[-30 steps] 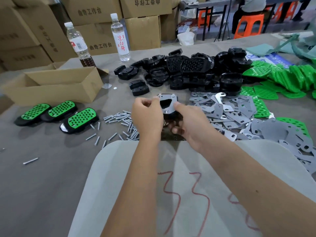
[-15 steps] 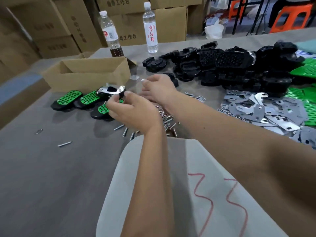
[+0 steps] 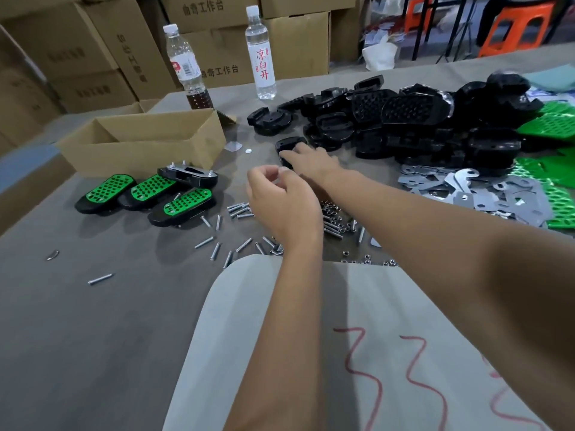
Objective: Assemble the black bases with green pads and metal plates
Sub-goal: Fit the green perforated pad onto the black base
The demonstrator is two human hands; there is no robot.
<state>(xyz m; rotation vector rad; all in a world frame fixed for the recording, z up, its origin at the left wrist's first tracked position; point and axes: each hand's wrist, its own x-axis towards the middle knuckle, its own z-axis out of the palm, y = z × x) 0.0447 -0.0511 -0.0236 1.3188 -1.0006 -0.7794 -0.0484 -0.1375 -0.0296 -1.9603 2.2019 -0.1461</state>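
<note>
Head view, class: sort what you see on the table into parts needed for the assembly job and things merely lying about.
Job parts:
- black bases
- green pads
- metal plates
- screws
- finished units

Lying about:
- two bottles
- open cardboard box
- white bag
- orange stools

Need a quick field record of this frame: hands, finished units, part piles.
left hand: fingers curled, held above the loose silver screws; contents not visible
right hand: reaching onto a single black plastic base
finished units: three black bases with green perforated pads, a fourth plate-side-up unit resting on them
part piles: black bases, grey metal plates
</note>
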